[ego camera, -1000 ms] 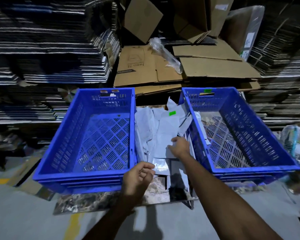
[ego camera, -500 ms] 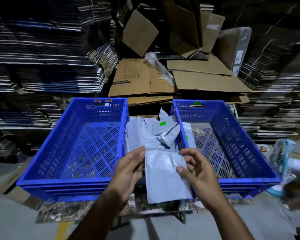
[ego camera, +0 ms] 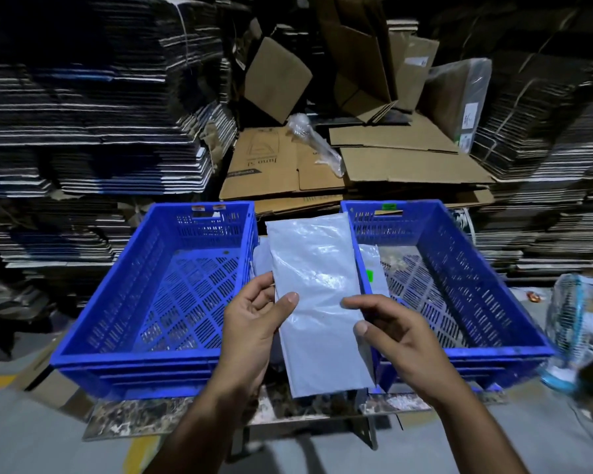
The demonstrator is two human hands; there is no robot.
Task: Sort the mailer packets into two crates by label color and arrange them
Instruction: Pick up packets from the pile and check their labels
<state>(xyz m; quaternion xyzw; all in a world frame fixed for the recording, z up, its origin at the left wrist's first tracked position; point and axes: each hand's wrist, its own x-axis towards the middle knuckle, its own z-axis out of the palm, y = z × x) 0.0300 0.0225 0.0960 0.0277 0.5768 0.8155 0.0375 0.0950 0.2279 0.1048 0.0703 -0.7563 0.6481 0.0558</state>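
I hold a grey-white mailer packet [ego camera: 317, 295] upright between two blue crates. My left hand [ego camera: 254, 323] grips its left edge, thumb on the front. My right hand [ego camera: 391, 333] pinches its right edge lower down. No label shows on the side facing me. The left crate [ego camera: 124, 323] has a red tag on its far rim and nothing inside. The right crate [ego camera: 486, 302] has a green tag on its far rim. More packets [ego camera: 374, 268] lie behind the held one, one showing a green label [ego camera: 369, 276].
The crates sit on a low marble-patterned table [ego camera: 144, 415]. Flattened cardboard boxes [ego camera: 356, 165] and tall stacks of cardboard sheets [ego camera: 83, 114] fill the background. A small blue-and-white fan [ego camera: 569, 333] stands at the right on the grey floor.
Both hands lifted one packet off the pile and raised it upright, so it now hides most of the pile. The view also tilted up slightly.
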